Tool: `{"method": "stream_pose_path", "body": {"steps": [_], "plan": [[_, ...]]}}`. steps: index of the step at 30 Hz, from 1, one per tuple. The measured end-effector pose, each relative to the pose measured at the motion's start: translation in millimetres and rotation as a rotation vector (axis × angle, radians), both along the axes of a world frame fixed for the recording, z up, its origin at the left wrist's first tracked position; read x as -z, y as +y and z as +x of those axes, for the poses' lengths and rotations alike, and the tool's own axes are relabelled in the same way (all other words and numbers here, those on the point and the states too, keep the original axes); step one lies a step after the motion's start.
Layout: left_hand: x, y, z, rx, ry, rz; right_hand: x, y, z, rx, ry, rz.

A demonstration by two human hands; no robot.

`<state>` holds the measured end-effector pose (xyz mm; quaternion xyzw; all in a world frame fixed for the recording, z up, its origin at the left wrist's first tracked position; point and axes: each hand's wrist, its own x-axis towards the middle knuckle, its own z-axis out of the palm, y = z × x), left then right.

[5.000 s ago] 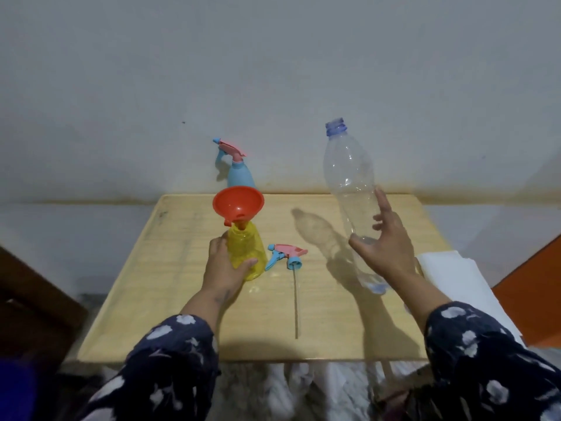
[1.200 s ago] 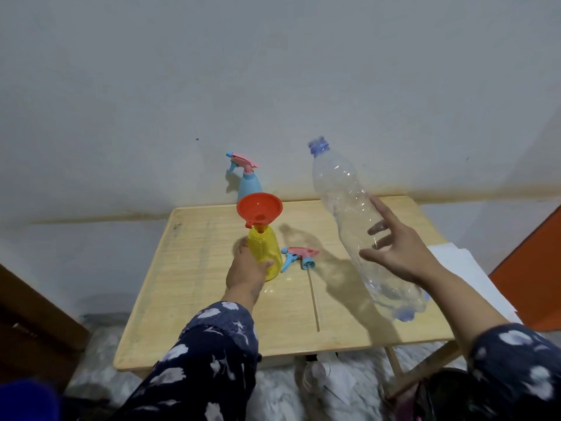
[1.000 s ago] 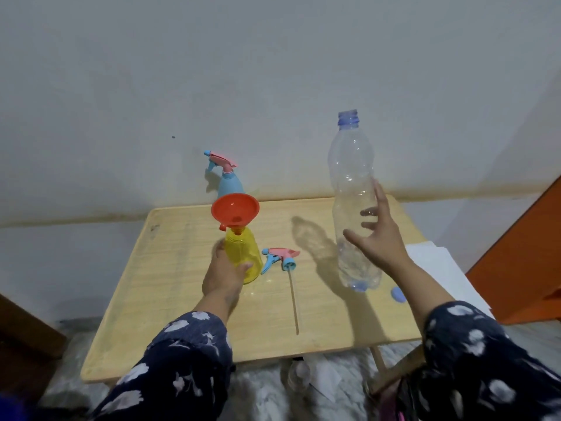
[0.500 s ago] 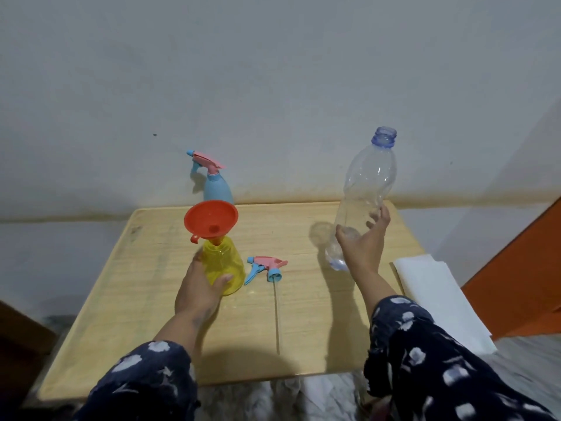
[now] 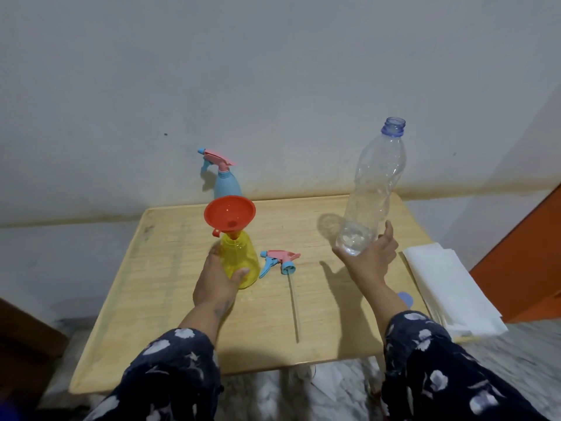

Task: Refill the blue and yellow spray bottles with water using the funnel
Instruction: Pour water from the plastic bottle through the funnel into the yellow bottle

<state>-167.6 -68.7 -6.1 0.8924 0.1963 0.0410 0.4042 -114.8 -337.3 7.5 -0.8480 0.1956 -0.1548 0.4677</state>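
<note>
Wooden table (image 5: 170, 287) stood against a pale wall (image 5: 273, 71). Person's left hand (image 5: 217, 284) was wrapped around the lower body of the yellow spray bottle (image 5: 239, 259), thumb on the near side, fingers behind it. Bottle stood upright on the table, spray head off. Red funnel (image 5: 229, 216) sat in its neck, tilted a little toward the camera.

Just right of the left hand lay the detached spray head (image 5: 280, 262), pink and blue, its dip tube (image 5: 294, 308) running back toward the table's near edge. Beyond the left hand, past the funnel at the table's far edge, stood the blue spray bottle (image 5: 227, 185) with its trigger head on.

Right hand (image 5: 368, 258) gripped the base of a clear plastic bottle (image 5: 373, 189), fingers and thumb curled round the bottom. Bottle was uncapped, mouth up, leaning slightly right; only a little water was visible at the bottom. Blue cap (image 5: 405, 299) lay on the table just behind the right wrist. Folded white paper (image 5: 449, 290) lay right of that hand at the table's edge.
</note>
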Motion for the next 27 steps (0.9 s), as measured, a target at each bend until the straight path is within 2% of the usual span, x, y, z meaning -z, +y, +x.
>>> {"method": "stream_pose_path", "body": {"steps": [3, 7, 11, 14, 19, 27], "plan": [[-1.8, 2.6, -0.2, 0.017, -0.009, 0.006, 9.8, 21.6, -22.7, -0.032, 0.042, -0.023], [-3.2, 5.9, -0.8, 0.036, -0.012, 0.017, 11.3, 61.1, -35.3, -0.210, 0.006, -0.113], [-2.2, 9.9, -0.6, 0.054, -0.015, 0.021, -10.7, 109.4, -38.6, -0.452, -0.122, -0.066], [-3.2, 11.8, 1.6, 0.040, 0.018, 0.054, -35.7, 142.8, -37.0, -0.559, -0.141, 0.065], [-4.6, 13.6, 5.4, 0.031, 0.090, 0.045, -59.1, 177.9, -32.8, -0.589, -0.109, 0.246], [-6.6, 16.2, 4.3, 0.042, 0.078, 0.034, -60.3, 191.5, -36.9, -0.523, -0.119, 0.282]]}}
